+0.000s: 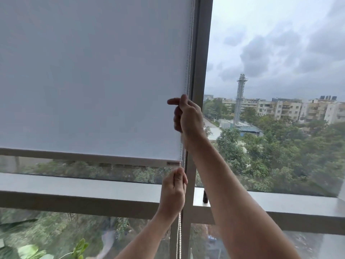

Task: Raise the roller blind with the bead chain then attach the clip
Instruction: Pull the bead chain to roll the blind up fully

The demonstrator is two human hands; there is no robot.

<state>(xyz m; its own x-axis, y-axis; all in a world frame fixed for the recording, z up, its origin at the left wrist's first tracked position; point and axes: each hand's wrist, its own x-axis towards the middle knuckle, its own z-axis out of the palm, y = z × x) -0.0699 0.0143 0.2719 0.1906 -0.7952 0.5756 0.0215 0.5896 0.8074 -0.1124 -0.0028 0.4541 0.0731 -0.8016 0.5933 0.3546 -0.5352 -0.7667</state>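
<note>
1. A white bead chain [189,71] hangs as a doubled strand along the right edge of a roller blind [89,77], just beside a grey vertical window post [200,71]. It runs from the top of the view down past both of my hands and on toward the bottom edge.
2. My right hand [187,116] is raised high on the chain, fingers curled closed around it, with the thumb sticking out to the left over the blind fabric.
3. My left hand [173,189] sits lower, directly under the blind's bottom corner, pinching the chain between thumb and bent fingers. The loose strands drop out below my wrist.
4. The blind is pale grey-white and covers most of the left pane. Its bottom bar [84,156] hangs a little above a wide horizontal window rail [74,191], leaving a strip of glass uncovered between them.
5. I cannot make out a clip anywhere in the view.
6. A small dark cylinder [205,196] stands on the rail just right of the post.
7. Through the uncovered right pane I see a tall lattice tower [239,100], apartment blocks, dense green treetops and a cloudy sky.
</note>
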